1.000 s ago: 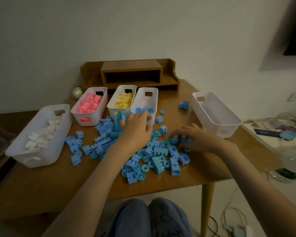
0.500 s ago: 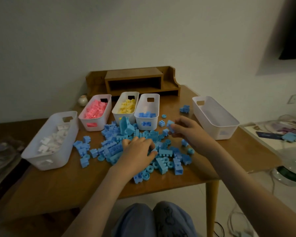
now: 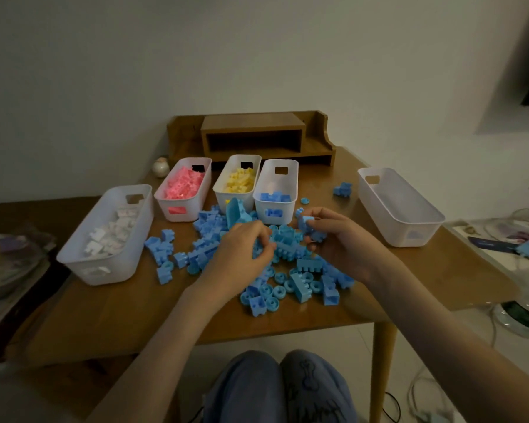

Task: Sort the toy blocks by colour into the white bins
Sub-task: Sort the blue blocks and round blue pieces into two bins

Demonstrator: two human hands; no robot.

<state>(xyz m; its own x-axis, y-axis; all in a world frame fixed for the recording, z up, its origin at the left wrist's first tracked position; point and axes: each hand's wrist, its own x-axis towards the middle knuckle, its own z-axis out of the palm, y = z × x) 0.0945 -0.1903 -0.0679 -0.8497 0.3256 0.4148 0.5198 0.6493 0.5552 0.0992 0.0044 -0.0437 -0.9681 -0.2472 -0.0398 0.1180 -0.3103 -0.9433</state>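
Wooden table (image 3: 110, 312) across mid-frame. Blue-block bin (image 3: 276, 190) just above centre, directly above and near right hand (image 3: 339, 242), long axis running up-frame. Blue pile (image 3: 287, 270) at centre. Left hand (image 3: 242, 257) curled into pile, grip unclear. Right fingers pinched on blue block (image 3: 306, 224).

No legible text, label, brand, number or sign on any surface in view. The white plastic bins (image 3: 400, 209) bear no markings. The light blue plastic toy blocks (image 3: 300, 264) carry no print. A pattern on the blue trouser fabric (image 3: 309, 389) at the lower edge is pictorial, not lettering. Papers (image 3: 501, 242) at far right are too blurred to read.
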